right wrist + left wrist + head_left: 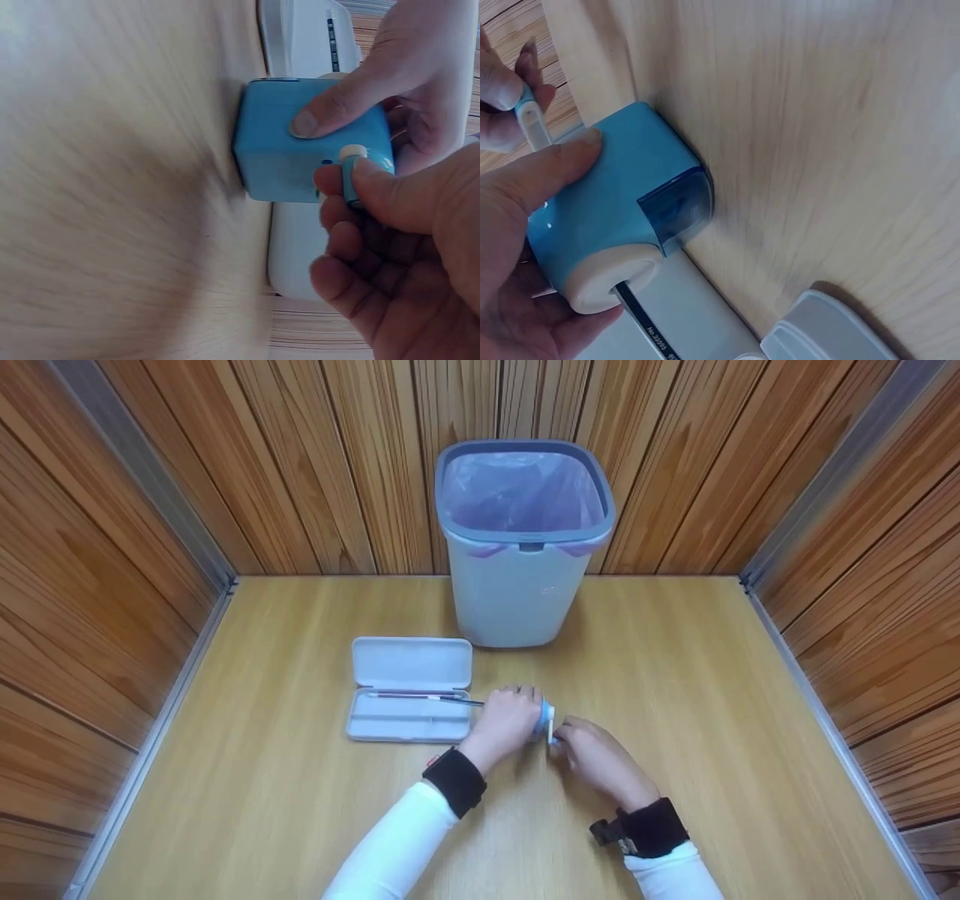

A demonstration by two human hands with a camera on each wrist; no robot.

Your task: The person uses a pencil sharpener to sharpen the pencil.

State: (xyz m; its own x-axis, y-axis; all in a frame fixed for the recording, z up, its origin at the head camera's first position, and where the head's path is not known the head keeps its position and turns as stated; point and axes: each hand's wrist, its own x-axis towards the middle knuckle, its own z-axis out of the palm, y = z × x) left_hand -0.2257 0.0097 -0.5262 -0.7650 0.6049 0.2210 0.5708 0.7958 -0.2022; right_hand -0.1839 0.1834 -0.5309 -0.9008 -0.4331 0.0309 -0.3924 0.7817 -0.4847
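Note:
My left hand (511,718) grips a blue crank pencil sharpener (622,180) on the table, thumb along one side and fingers round the other. A dark pencil (646,324) sticks out of the sharpener's white front ring, its tip hidden inside. In the head view that pencil points left over the open pencil case (411,727). At the sharpener's other end, my right hand (600,754) pinches the blue knob of the crank handle (351,180) between thumb and index finger. A translucent dark blue shavings drawer (681,210) shows at the sharpener's lower front.
Another pencil (397,694) lies in the case, whose lid (412,661) is folded back. Behind stands a grey-white trash bin (517,600) with a bag lining it. Wooden panels (375,465) wall the table (285,810) at the back and both sides.

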